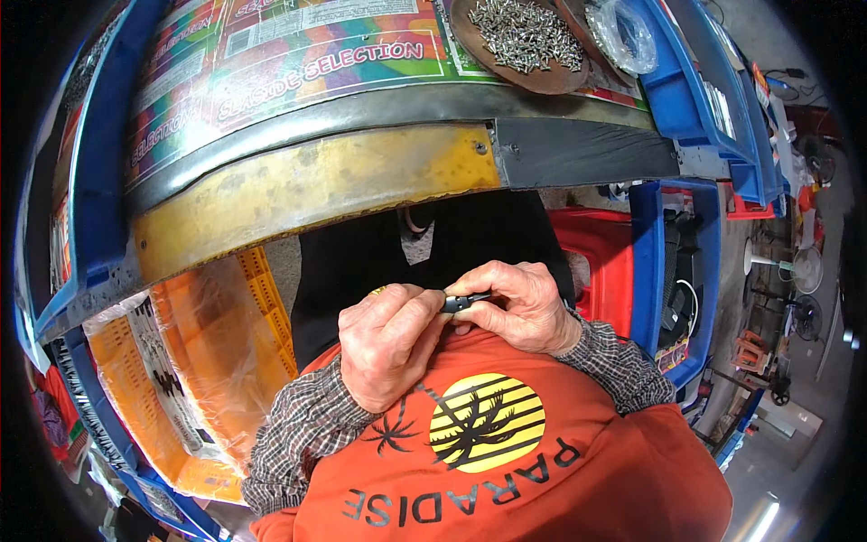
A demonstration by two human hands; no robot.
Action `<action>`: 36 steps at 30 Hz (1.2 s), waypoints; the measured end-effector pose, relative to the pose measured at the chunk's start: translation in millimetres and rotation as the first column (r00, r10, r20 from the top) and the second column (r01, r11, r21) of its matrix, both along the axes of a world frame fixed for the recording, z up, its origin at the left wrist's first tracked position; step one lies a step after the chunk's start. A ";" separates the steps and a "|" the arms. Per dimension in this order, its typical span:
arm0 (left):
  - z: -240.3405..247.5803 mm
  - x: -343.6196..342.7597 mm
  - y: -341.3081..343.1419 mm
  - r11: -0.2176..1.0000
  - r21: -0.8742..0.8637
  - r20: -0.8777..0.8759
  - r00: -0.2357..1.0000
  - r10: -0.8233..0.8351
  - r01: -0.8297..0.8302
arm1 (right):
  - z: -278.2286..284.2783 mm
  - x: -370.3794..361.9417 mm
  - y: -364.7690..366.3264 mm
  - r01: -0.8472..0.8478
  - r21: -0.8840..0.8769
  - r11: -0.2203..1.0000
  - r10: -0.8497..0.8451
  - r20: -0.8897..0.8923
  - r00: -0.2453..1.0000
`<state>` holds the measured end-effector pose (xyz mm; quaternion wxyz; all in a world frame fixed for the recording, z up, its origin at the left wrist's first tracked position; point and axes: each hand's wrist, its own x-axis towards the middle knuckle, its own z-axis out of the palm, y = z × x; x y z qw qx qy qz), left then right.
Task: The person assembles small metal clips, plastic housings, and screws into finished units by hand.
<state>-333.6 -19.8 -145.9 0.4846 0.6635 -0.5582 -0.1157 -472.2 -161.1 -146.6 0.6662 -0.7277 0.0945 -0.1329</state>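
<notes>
Both hands meet in front of my orange apron, below the bench edge. A small, slim black piece with shiny metal spots lies between them; its exact kind cannot be made out. My left hand is closed, pinching the piece's left end between thumb and fingers. From the other side my right hand is closed on it too, thumb below and forefinger above, with a thin dark tip showing near the fingers. Fingertips cover part of the piece.
Ahead runs the bench's yellow front edge. On the bench sits a brown dish of small silver metal pieces. An orange crate lined with clear plastic stands left. A blue bin with black parts stands right, beside a red container.
</notes>
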 end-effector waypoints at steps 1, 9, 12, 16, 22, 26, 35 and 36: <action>-0.1 0.3 -0.2 1.000 0.000 0.001 1.000 -0.001 0.001 | -0.3 0.0 0.2 0.004 0.003 1.000 -0.004 0.003 1.000; 4.3 4.3 -6.9 1.000 0.004 0.027 1.000 0.012 -0.012 | 0.5 2.5 -5.6 0.034 -0.027 0.999 -0.034 0.007 0.999; 7.7 5.6 -8.4 1.000 -0.011 0.032 0.999 0.022 -0.022 | 4.4 5.0 -8.9 0.044 -0.094 0.995 -0.042 0.017 0.999; 10.5 10.6 -9.8 0.998 -0.055 0.123 0.992 0.030 -0.024 | 14.9 9.9 -11.9 0.058 -0.183 0.981 -0.053 0.030 0.998; 31.2 19.7 -18.6 0.996 -0.084 0.169 0.985 0.046 -0.032 | 41.9 22.4 -29.5 0.077 -0.456 0.887 -0.015 0.139 0.990; 40.5 26.0 -23.3 0.993 -0.097 0.172 0.982 0.076 -0.060 | 72.7 28.7 -52.8 0.209 -0.632 0.747 -0.103 0.201 0.974; 45.4 35.0 -24.0 0.986 -0.072 0.141 0.977 0.161 -0.152 | 73.4 59.1 -92.8 0.399 -0.884 0.242 -0.320 0.316 0.893; 46.2 35.9 -23.4 0.986 -0.072 0.143 0.976 0.162 -0.153 | 71.3 59.6 -93.9 0.391 -0.894 0.217 -0.333 0.309 0.891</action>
